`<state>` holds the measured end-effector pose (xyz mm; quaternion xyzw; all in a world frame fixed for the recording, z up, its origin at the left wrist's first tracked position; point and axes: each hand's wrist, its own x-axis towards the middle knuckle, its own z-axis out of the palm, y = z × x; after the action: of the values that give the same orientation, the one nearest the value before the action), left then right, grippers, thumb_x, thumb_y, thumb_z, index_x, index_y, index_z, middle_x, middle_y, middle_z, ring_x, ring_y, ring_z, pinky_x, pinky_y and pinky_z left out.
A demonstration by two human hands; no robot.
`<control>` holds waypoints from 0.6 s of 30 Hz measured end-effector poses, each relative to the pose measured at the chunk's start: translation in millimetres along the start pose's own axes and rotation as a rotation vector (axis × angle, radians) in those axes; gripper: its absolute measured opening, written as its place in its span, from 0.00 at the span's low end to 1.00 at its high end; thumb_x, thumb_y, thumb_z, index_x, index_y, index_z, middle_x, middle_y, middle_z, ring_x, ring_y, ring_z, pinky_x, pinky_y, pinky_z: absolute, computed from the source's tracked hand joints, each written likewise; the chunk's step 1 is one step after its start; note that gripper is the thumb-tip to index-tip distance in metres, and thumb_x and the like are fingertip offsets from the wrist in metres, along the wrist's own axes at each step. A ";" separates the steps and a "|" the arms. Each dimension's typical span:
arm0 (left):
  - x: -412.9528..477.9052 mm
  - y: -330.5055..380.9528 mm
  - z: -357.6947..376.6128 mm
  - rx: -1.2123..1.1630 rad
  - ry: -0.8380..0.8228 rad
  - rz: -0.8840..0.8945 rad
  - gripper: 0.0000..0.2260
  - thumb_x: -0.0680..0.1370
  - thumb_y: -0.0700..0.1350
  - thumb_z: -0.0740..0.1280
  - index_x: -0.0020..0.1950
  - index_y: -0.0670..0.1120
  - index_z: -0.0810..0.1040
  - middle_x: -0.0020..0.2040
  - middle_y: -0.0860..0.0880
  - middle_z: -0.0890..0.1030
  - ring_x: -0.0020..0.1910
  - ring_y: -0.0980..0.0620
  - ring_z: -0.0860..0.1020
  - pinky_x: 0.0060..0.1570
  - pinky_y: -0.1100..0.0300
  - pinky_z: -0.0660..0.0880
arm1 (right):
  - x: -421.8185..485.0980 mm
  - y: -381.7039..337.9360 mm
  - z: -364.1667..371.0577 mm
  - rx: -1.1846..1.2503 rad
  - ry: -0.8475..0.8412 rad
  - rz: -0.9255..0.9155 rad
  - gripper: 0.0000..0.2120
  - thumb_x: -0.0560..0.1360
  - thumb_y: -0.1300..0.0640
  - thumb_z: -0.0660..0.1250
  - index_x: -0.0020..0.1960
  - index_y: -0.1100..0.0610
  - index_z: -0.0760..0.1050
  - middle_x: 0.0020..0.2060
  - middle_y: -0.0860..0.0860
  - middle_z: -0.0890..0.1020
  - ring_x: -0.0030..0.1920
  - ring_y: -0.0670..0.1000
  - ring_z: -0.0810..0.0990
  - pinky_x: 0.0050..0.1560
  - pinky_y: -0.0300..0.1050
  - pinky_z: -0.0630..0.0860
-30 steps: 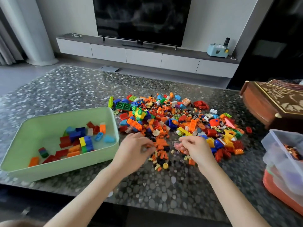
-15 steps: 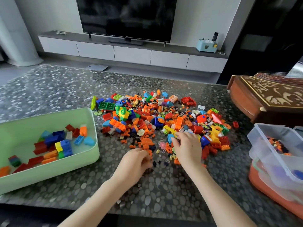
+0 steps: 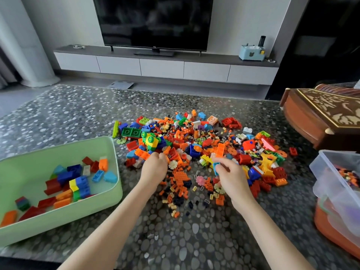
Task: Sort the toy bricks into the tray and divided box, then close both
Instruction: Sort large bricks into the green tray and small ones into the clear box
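Right grip [image 3: 230, 174] pinches a small blue brick [image 3: 215, 167] just above the pile [image 3: 221, 151] mid-counter [image 3: 78, 114]. Left grip [image 3: 153, 168] curls into the bricks, can't tell if it's got one. Light, hard, slick pieces: pinch the flat sides. Green tray [image 3: 78, 219] waits left.

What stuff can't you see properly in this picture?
Head view, left hand: its own back hides anything the curled fingers hold.
Head view, blue brick: right hand pinching it covers most of it.
Head view, clear box: right edge cuts it off; dividers not visible.
Head view, green tray: left edge cuts off its corner.
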<state>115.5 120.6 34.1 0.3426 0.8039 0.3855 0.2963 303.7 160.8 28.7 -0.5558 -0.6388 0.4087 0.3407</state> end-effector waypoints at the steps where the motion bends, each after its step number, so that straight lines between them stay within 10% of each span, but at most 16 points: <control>1: 5.0 1.5 6.1 0.153 0.017 0.039 0.12 0.82 0.46 0.54 0.49 0.39 0.71 0.42 0.44 0.75 0.38 0.49 0.74 0.30 0.59 0.64 | -2.5 -4.1 -3.2 0.246 -0.037 0.161 0.13 0.80 0.62 0.56 0.53 0.53 0.78 0.48 0.51 0.76 0.34 0.47 0.75 0.31 0.39 0.75; 5: 19.7 0.6 22.4 0.555 0.135 0.133 0.15 0.80 0.51 0.59 0.56 0.39 0.71 0.51 0.42 0.78 0.47 0.43 0.79 0.31 0.58 0.68 | -4.6 -19.2 -3.8 0.855 -0.144 0.518 0.09 0.79 0.65 0.55 0.48 0.63 0.74 0.42 0.60 0.75 0.34 0.55 0.79 0.28 0.44 0.79; 11: 26.6 -0.3 24.8 0.632 0.187 0.181 0.07 0.79 0.42 0.60 0.55 0.41 0.71 0.53 0.43 0.77 0.48 0.43 0.78 0.33 0.58 0.68 | 14.0 -35.8 26.2 0.917 -0.258 0.546 0.16 0.73 0.69 0.51 0.51 0.67 0.76 0.45 0.61 0.74 0.39 0.56 0.77 0.30 0.46 0.78; 18: 24.5 -8.5 16.9 0.660 0.149 0.292 0.08 0.78 0.41 0.62 0.56 0.42 0.71 0.53 0.44 0.76 0.50 0.45 0.78 0.39 0.59 0.71 | 32.9 -33.2 90.1 -0.628 -0.153 -0.036 0.16 0.76 0.43 0.64 0.51 0.56 0.77 0.42 0.51 0.80 0.42 0.53 0.79 0.33 0.42 0.69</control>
<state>110.8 142.7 13.0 0.5018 0.8470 0.1677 0.0522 204.3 178.8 18.8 -0.5900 -0.7672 0.2259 0.1107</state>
